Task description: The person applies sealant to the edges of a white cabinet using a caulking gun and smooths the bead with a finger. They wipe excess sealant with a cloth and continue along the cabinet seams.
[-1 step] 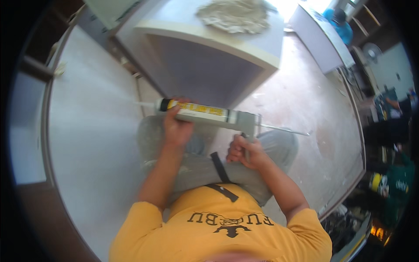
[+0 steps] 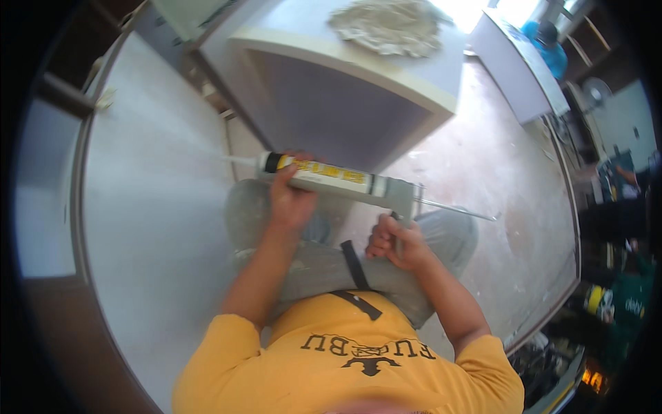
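A caulking gun (image 2: 396,196) lies nearly level across my lap, loaded with a white, black and yellow sealant tube (image 2: 338,174). My left hand (image 2: 293,195) cradles the tube from below near its front end, fingertips curling over the far side. My right hand (image 2: 400,243) is closed round the gun's handle and trigger. The white nozzle (image 2: 239,160) points left, toward a pale flat panel (image 2: 152,207); whether its tip touches anything I cannot tell. From the gun's rear the thin metal rod (image 2: 458,208) sticks out to the right.
Ahead stands a white box-shaped cabinet (image 2: 345,96) with a crumpled cream cloth (image 2: 389,26) on top. Another white cabinet (image 2: 510,65) is at the far right, a person in blue (image 2: 548,52) behind it. More people and clutter line the right edge, near a fan (image 2: 596,91).
The surroundings and the caulking gun sit slightly farther right in the picture. Both hands keep the same hold on the gun.
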{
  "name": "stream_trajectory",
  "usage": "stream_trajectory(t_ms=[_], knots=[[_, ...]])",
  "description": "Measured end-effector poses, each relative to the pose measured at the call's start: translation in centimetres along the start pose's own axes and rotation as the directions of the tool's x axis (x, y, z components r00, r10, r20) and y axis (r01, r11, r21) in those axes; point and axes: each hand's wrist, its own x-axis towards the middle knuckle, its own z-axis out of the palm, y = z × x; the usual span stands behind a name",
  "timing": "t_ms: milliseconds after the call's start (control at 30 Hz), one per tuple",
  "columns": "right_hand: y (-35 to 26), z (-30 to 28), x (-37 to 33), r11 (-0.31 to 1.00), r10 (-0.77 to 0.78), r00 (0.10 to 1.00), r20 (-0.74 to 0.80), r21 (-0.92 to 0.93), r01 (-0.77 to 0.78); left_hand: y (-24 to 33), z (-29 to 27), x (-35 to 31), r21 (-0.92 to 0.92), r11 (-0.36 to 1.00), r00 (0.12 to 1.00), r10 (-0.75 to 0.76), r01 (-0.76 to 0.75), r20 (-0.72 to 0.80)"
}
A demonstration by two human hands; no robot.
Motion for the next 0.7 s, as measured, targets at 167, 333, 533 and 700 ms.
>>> stream_trajectory(t_ms=[167, 333, 533, 700], knots=[[-0.2, -0.1, -0.1, 0.999, -0.010, 1.000, 0.009, 0.037, 0.009, -0.1, 0.4, 0.0, 0.017, 1.000, 0.998, 0.023, -0.024, 0.057], [-0.2, 0.0, -0.4, 0.999, -0.001, 1.000, -0.011, 0.036, 0.002, -0.2, 0.9, -0.3, 0.053, 0.997, 0.999, 0.047, -0.048, 0.023], [-0.3, -0.1, -0.4, 0.999, -0.023, 0.999, 0.025, -0.028, 0.024, -0.2, 1.0, -0.2, 0.044, 0.998, 0.998, 0.052, -0.054, 0.042], [-0.2, -0.4, -0.3, 0.999, -0.029, 0.999, 0.040, -0.040, 0.031, -0.2, 1.0, -0.3, 0.066, 0.996, 0.998, 0.052, -0.054, 0.035]])
